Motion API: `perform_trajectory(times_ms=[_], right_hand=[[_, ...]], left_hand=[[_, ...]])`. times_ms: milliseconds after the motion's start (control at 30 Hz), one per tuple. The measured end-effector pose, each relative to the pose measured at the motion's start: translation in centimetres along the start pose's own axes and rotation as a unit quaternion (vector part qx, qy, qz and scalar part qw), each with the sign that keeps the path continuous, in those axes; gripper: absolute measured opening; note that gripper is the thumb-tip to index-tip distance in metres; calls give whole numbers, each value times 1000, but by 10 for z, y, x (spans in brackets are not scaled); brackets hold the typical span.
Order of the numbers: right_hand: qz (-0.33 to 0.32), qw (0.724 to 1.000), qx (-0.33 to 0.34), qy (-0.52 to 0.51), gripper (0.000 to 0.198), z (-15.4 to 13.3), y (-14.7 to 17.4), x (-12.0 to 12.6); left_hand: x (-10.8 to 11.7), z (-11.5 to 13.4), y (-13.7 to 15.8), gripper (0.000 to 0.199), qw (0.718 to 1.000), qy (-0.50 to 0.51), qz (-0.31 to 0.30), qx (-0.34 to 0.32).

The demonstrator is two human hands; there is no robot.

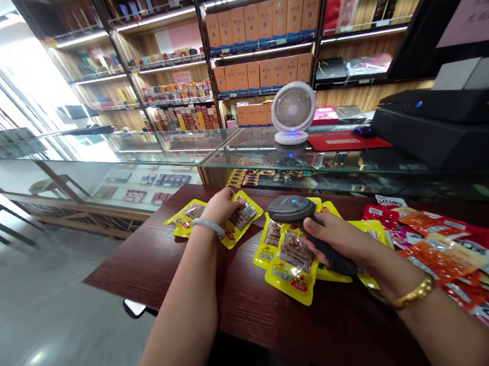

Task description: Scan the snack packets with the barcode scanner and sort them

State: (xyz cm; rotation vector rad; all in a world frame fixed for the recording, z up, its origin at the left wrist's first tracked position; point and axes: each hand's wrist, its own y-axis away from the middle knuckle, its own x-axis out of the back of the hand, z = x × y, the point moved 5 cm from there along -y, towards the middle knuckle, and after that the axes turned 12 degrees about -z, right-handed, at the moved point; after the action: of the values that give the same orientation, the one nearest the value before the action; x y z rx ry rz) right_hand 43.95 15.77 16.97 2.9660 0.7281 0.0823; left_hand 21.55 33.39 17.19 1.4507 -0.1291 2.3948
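Lit wooden shelves (269, 39) lined with orange-tan cardboard boxes (257, 27) rise behind a glass-topped display case (218, 144), where a round white plastic fan (293, 107) stands beside a flat red mat (343, 143). Nearer, in the head view, a dark red-brown wooden desk (246, 314) carries the goods. At its far left, the left hand (224, 205) lies over the edge of a shiny yellow-bordered plastic packet (243, 220), fingers touching it; whether they pinch it or only press on it, I cannot tell. Another yellow packet (189, 215) lies just left of that hand. The right hand (331, 235) is wrapped around the handle of a dark grey handheld scanner (290, 208), whose head points left, above a cluster of yellow packets (293, 257) between the two hands. Right of the right hand, red and orange glossy packets (445, 255) lie heaped.
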Motion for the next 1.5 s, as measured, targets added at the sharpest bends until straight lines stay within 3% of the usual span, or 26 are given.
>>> perform_trajectory(times_ms=[267,400,500,567,633,667,733,800,867,967,1067,1133,1267,1433,1500], right_hand=[[-2,1000,-10,-8,55,2,2,0],[-14,1000,-10,-3,54,0,3,-2],[-40,999,2,4,55,-1,3,-6],[-56,998,8,9,58,-1,2,-9],[-58,998,5,5,58,1,1,-11],[-54,999,0,-1,57,2,1,-10],[-39,999,-11,-11,56,6,0,-9],[-32,999,-19,-12,57,9,-1,-8],[-32,999,-23,-11,58,12,-2,-8],[-36,999,-24,-11,57,14,-2,-8],[-41,999,-26,-12,55,16,-3,-9],[-44,999,-27,-9,56,17,-4,-10],[-50,998,-28,-1,57,18,-5,-11],[-45,999,-21,-13,57,16,-5,-10],[-46,999,-19,-18,56,14,-4,-11]], left_hand=[[2,0,-3,27,998,28,44,-34],[-1,1,-3,31,992,107,67,-31],[-18,20,-2,31,956,276,69,-64],[-36,41,-3,33,909,396,-2,-129],[-44,55,-3,39,883,431,-50,-180],[-40,54,-4,42,892,412,-33,-183],[-20,37,-4,46,940,308,64,-136],[8,9,-1,47,973,162,158,-36],[29,-19,3,47,974,57,203,77],[37,-47,5,57,959,-16,191,208],[23,-57,2,69,953,-67,106,277],[14,-55,0,68,956,-105,55,269],[4,-43,-4,57,971,-146,-2,188],[2,-23,-9,60,995,-78,16,56],[5,-22,-7,56,994,-93,27,48]])
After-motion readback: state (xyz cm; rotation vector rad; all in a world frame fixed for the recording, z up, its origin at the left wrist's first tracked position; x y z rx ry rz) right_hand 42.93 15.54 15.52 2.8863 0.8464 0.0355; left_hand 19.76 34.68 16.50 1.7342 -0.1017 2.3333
